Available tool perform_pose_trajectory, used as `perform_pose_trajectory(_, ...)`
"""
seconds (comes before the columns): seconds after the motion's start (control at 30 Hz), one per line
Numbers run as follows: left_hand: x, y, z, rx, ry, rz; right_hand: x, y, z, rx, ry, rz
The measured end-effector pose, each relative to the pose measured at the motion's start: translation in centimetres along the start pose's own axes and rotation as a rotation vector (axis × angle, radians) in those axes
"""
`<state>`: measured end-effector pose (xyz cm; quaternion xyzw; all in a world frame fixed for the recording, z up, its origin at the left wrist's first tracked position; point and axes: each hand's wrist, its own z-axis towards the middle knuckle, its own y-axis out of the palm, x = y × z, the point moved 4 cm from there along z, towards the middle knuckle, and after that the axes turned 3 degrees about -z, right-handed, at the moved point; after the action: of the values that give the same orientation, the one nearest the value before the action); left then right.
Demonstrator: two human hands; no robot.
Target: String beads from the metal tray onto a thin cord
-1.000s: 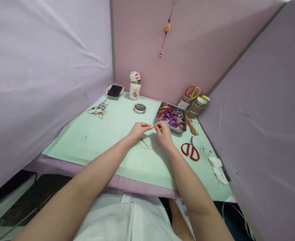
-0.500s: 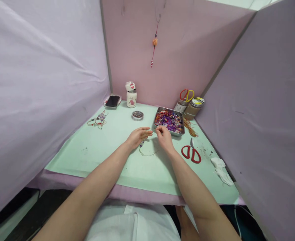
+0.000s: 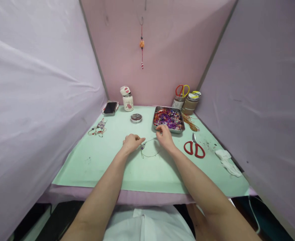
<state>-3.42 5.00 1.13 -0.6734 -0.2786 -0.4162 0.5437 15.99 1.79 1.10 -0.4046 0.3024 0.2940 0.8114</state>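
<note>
There is one left hand (image 3: pixel 132 143), one right hand (image 3: pixel 165 137), one beaded cord (image 3: pixel 143 146) between them — one bead tray (image 3: pixel 178 132), one round tin (image 3: pixel 136 121), one phone (image 3: pixel 111 107), one bottle (image 3: pixel 128 102), one hanging ornament (image 3: pixel 142 44).

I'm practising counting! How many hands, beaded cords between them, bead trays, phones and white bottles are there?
Hands: 2 (left hand, right hand)
Beaded cord: 1
Bead tray: 1
Phone: 1
White bottle: 1
Total: 6

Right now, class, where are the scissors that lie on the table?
In the head view, the scissors lie right of the right hand, just nearer than the thread bundle.
</note>
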Motion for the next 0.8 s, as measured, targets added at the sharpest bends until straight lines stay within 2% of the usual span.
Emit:
perform_pose_trajectory(0.1, 0.1, 0.1, -0.5, 0.021, 0.025, 0.206, -0.9, 0.7, -0.4, -0.143, -0.086, 0.018)
perform_pose_trajectory(0.27, 0.2, 0.5, -0.6, -0.032, 0.065, 0.192, -1.8, 2.0, -1.3, -0.362, -0.200, -0.022)
perform_pose_trajectory(0.4, 0.3, 0.5, -0.4, -0.060, 0.100, 0.154, -2.0, 2.9, -2.0, -0.465, -0.195, -0.117)
perform_pose_trajectory(0.57, 0.7, 0.9, -0.1, -0.103, 0.171, 0.011, -2.7, 3.5, -2.5, -0.483, -0.182, -0.177)
perform_pose_trajectory(0.7, 0.7, 0.9, -0.4, -0.129, 0.152, -0.069, -2.9, 3.3, -2.6, -0.457, -0.158, -0.199)
perform_pose_trajectory(0.8, 0.7, 0.8, -0.8, -0.233, 0.156, -0.147, -2.8, 3.1, -2.4, -0.456, -0.125, -0.232)
